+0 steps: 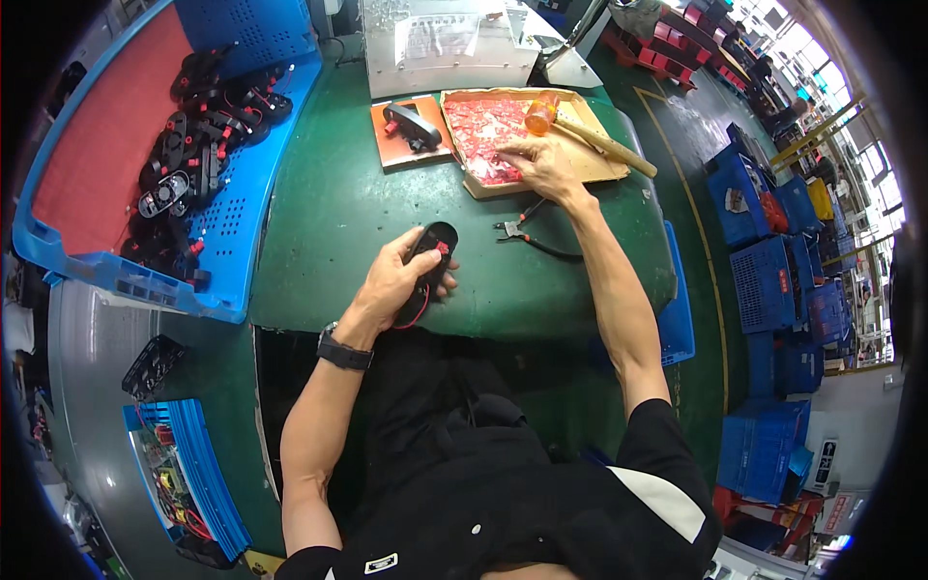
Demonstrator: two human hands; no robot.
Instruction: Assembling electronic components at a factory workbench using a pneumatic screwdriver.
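My left hand [394, 275] is closed round a black plastic housing [442, 235], held tilted above the near part of the green table. A small red part [443, 248] sits in the housing beside my thumb, and a red wire [421, 311] hangs from its lower end. Further off, my right hand [548, 166] reaches over a cardboard tray [601, 172] with its fingers stretched out, touching or just above many small red parts [483, 124]. Whether a part is between those fingertips is too small to see. Pliers [512, 230] with dark handles lie under my right forearm.
An orange translucent jar [541, 113] and a tan tube [619, 153] lie on the tray. Left of it, another black housing [414, 126] rests on an orange-brown pad [394, 153]. A blue crate [242, 208] of black housings stands left; a white box [449, 48] stands behind.
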